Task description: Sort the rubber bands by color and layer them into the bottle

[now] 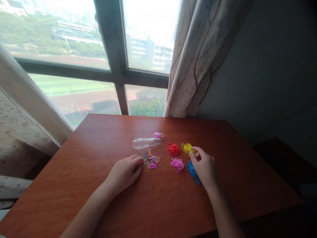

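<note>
My left hand (pixel 126 170) rests on the table, fingers loosely bent and thumb apart, its fingertips beside a mixed pile of small coloured plastic loop-shaped clips (pixel 152 160). Nothing shows in that hand. At the edge of the yellow clips (pixel 187 148), my right hand (pixel 203 163) has thumb and forefinger pinched together, seemingly on a yellow clip; the contact point is partly hidden. Under the right hand's palm side lie blue clips (pixel 192 170), partly covered. Red clips (pixel 173 149) and pink clips (pixel 177 164) form separate piles to its left.
A clear plastic bottle (pixel 146 143) lies on its side behind the mixed pile, with a pink looped piece (pixel 158 135) by its neck. The brown wooden table (pixel 119 132) ends at a window (pixel 146 39) with curtains (pixel 193 59) at both sides.
</note>
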The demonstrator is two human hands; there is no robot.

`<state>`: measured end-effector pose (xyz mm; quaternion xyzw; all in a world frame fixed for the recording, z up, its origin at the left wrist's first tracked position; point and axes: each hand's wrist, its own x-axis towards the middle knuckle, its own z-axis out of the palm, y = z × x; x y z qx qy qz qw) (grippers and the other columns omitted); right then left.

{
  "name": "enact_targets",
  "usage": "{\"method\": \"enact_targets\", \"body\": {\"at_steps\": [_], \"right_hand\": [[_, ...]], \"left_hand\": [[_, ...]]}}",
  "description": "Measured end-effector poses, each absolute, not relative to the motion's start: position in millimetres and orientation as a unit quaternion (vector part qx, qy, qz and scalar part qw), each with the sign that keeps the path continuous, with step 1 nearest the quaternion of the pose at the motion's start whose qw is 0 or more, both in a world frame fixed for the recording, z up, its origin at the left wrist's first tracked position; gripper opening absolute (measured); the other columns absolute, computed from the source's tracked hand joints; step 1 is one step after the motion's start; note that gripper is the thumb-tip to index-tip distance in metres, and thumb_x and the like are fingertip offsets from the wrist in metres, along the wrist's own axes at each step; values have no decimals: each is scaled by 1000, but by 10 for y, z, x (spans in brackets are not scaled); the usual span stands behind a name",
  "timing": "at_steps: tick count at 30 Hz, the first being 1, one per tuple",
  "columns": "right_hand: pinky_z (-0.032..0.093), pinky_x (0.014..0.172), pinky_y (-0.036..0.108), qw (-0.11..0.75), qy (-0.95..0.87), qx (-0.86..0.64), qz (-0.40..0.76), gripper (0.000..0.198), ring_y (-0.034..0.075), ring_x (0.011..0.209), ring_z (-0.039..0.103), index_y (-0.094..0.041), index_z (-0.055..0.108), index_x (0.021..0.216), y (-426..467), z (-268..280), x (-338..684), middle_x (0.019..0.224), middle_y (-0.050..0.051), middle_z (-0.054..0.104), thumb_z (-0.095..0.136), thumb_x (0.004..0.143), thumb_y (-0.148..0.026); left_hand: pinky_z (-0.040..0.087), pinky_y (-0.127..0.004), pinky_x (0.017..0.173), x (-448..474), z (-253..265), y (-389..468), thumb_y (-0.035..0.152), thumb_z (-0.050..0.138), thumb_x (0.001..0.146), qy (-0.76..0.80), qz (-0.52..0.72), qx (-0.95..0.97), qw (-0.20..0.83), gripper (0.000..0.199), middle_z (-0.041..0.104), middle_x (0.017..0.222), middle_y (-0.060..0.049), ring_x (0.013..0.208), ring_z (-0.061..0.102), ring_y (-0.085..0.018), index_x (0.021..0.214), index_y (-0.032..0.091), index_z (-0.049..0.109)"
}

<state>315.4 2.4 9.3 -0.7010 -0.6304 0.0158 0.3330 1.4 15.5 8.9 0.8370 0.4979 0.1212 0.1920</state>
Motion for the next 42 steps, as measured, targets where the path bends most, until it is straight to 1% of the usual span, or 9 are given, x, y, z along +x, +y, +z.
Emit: {"method": "enact_targets", "body": {"at_steps": [3, 6, 10, 15, 18, 21, 29, 34, 42], "right_hand": [[41, 62, 25, 364, -655, -658, 70, 19, 16, 59, 61, -21, 69, 92, -155, 70, 2804, 67, 1, 67, 52, 90, -31], [42, 64, 24, 370, -680, -619, 132, 17, 16, 67, 64, -21, 68, 91, -314, -42, 2435, 78, 2, 70, 51, 91, -24], [42, 66, 23, 352, -698, -598, 179, 15, 16, 69, 64, -22, 67, 90, -438, -201, 2128, 78, 0, 69, 52, 89, -16], [41, 65, 24, 337, -712, -590, 179, 16, 16, 69, 63, -22, 66, 90, -498, -233, 2076, 77, 1, 69, 53, 88, -13], [41, 65, 23, 338, -716, -586, 175, 16, 15, 69, 63, -22, 66, 89, -503, -211, 2093, 77, 1, 69, 53, 87, -12], [41, 65, 23, 331, -719, -587, 171, 17, 15, 69, 63, -22, 67, 89, -499, -199, 2095, 76, 0, 69, 53, 86, -11], [38, 65, 24, 314, -726, -586, 172, 17, 15, 70, 62, -22, 65, 88, -507, -192, 2087, 77, -1, 68, 53, 87, -11], [36, 66, 25, 303, -733, -582, 178, 16, 15, 72, 61, -22, 63, 87, -515, -174, 2088, 78, -1, 67, 51, 87, -11], [33, 64, 26, 272, -751, -581, 156, 15, 16, 73, 61, -22, 57, 79, -566, -157, 2063, 77, -1, 65, 52, 87, -10]], "left_hand": [[41, -24, 68, 28, 109, 146, 24, 44, 91, 497, 131, 836, 194, 18, 66, 90, -2, 78, 63, -17, 90, 23, 61], [41, -23, 65, 62, 122, 133, 22, 46, 90, 496, 143, 835, 192, 16, 65, 87, -1, 73, 61, -16, 91, 23, 62], [39, -22, 62, 127, 101, 105, 23, 45, 91, 488, 150, 839, 189, 17, 63, 82, 0, 67, 58, -13, 91, 23, 62], [39, -22, 61, 219, 50, 71, 22, 46, 91, 485, 130, 847, 178, 17, 64, 85, 0, 67, 60, -14, 95, 24, 63], [42, -24, 66, 272, 47, 59, 22, 47, 91, 490, 123, 846, 172, 19, 67, 95, -1, 76, 64, -16, 100, 26, 63], [43, -25, 69, 306, 65, 53, 20, 46, 91, 494, 117, 843, 179, 20, 67, 99, -2, 83, 66, -18, 99, 25, 63], [45, -26, 73, 321, 74, 63, 17, 47, 89, 496, 116, 839, 193, 19, 69, 101, -3, 87, 67, -19, 96, 24, 63], [45, -25, 71, 300, 50, 77, 16, 48, 87, 496, 133, 835, 196, 18, 68, 98, -3, 84, 66, -18, 93, 23, 63], [44, -23, 66, 425, 97, 68, 15, 51, 83, 475, 201, 820, 247, 15, 67, 83, -2, 71, 59, -14, 86, 20, 65]]}}
